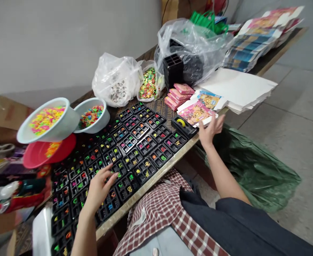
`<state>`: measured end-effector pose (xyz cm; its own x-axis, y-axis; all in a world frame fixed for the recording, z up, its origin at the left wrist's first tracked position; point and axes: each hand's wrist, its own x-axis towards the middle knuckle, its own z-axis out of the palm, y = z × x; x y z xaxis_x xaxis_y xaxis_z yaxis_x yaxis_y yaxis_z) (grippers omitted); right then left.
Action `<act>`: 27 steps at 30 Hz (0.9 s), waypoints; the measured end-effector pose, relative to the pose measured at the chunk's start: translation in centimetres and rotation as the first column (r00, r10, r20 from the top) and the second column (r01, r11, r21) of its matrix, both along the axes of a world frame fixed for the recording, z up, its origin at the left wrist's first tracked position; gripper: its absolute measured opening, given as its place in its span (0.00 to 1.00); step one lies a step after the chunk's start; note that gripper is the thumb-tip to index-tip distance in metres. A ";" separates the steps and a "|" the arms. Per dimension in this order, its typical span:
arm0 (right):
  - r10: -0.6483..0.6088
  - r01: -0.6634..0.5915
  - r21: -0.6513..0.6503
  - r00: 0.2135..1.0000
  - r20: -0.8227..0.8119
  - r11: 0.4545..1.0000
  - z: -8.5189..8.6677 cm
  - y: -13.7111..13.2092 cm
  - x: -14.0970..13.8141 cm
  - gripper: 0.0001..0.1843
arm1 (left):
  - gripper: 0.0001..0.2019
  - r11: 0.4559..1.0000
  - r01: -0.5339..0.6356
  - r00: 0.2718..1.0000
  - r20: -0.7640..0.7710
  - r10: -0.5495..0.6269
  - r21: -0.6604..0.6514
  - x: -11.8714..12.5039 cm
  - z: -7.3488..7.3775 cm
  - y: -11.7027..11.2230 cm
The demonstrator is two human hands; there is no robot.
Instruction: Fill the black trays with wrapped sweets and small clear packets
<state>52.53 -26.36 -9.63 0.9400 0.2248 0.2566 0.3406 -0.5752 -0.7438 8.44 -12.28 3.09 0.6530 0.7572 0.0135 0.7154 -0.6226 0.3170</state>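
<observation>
My left hand [101,186] is over the rows of black compartment trays [129,186], thumb and fingers apart, with nothing visible in it. Small coloured pieces lie in the trays' compartments. At the table's front edge, my right hand [210,131] has its fingers spread against the white edge of a pink printed carton [196,113], which looks flat. I see no firm grip there. Just left of that hand sits a black tape dispenser [190,130] with a yellow ring. A blue printed carton [209,99] lies behind the pink one.
Pale bowls [76,122] of coloured pieces and a red bowl [72,144] stand at left. Plastic bags [103,76] line the back. Small pink boxes [172,103], white card sheets [236,85] and stacked printed cartons [244,49] are at right. A green bag [268,174] hangs below the edge.
</observation>
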 end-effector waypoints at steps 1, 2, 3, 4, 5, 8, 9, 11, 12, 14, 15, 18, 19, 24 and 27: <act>-0.040 0.042 0.029 0.997 -0.063 0.999 0.0 0.0 1.4 0.38 | 0.23 0.998 0.058 0.997 -0.059 -0.058 -0.013 1.9 1.0 0.7; -0.058 0.064 0.051 0.991 -0.122 0.997 -0.1 0.1 2.7 0.38 | 0.24 0.989 0.138 0.981 -0.135 -0.143 -0.047 4.0 1.9 1.7; -0.060 0.072 0.071 0.984 -0.169 0.995 -0.2 0.2 3.9 0.39 | 0.25 0.969 0.223 0.948 -0.208 -0.241 -0.105 6.3 2.6 2.8; -0.053 0.073 0.093 0.978 -0.199 0.993 -0.4 0.4 4.9 0.39 | 0.25 0.937 0.300 0.901 -0.271 -0.339 -0.178 8.7 3.2 4.0; -0.041 0.069 0.122 0.976 -0.214 0.990 -0.7 0.7 5.7 0.40 | 0.24 0.903 0.352 0.851 -0.318 -0.419 -0.247 11.3 3.5 5.5; -0.026 0.074 0.255 0.983 -0.184 0.964 -1.9 1.4 6.7 0.45 | 0.21 0.852 0.414 0.773 -0.371 -0.515 -0.320 19.4 3.2 10.9; -0.029 0.078 0.304 0.986 -0.161 0.950 -2.4 1.6 6.8 0.47 | 0.19 0.857 0.411 0.769 -0.386 -0.509 -0.310 22.1 2.7 12.9; -0.045 0.087 0.386 0.992 -0.116 0.918 -3.3 1.8 6.6 0.49 | 0.16 0.881 0.390 0.773 -0.426 -0.471 -0.267 27.2 1.4 16.5; -0.058 0.096 0.416 0.993 -0.104 0.904 -3.6 1.8 6.5 0.49 | 0.15 0.901 0.366 0.798 -0.419 -0.432 -0.231 29.5 0.6 18.0; -0.082 0.121 0.457 0.991 -0.104 0.881 -4.2 1.8 6.3 0.47 | 0.14 0.941 0.304 0.882 -0.329 -0.336 -0.145 33.8 -1.1 20.3; -0.093 0.131 0.469 0.990 -0.105 0.874 -4.4 1.9 6.2 0.46 | 0.14 0.958 0.266 0.921 -0.264 -0.285 -0.103 35.7 -1.9 21.1; -0.119 0.138 0.483 0.990 -0.070 0.865 -4.7 2.0 6.1 0.46 | 0.17 0.978 0.204 0.960 -0.187 -0.207 -0.034 40.4 -4.3 23.0; -0.123 0.133 0.485 0.991 -0.053 0.864 -4.7 2.0 6.1 0.47 | 0.18 0.984 0.176 0.969 -0.172 -0.175 -0.012 41.6 -5.0 23.5; -0.116 0.111 0.480 0.993 -0.020 0.870 -4.8 2.2 5.8 0.49 | 0.16 0.997 -0.011 0.997 -0.080 0.017 0.079 46.4 -8.0 26.0; -0.116 0.115 0.472 0.993 -0.028 0.874 -4.7 2.2 5.7 0.50 | 0.13 0.994 -0.031 0.999 -0.026 0.034 0.103 48.7 -9.6 26.8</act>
<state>58.19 -24.12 -14.29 0.9515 -0.0334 0.3057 0.2942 -0.1912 -0.9364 57.11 14.49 -6.50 0.6293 0.7736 0.0744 0.7434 -0.6271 0.2327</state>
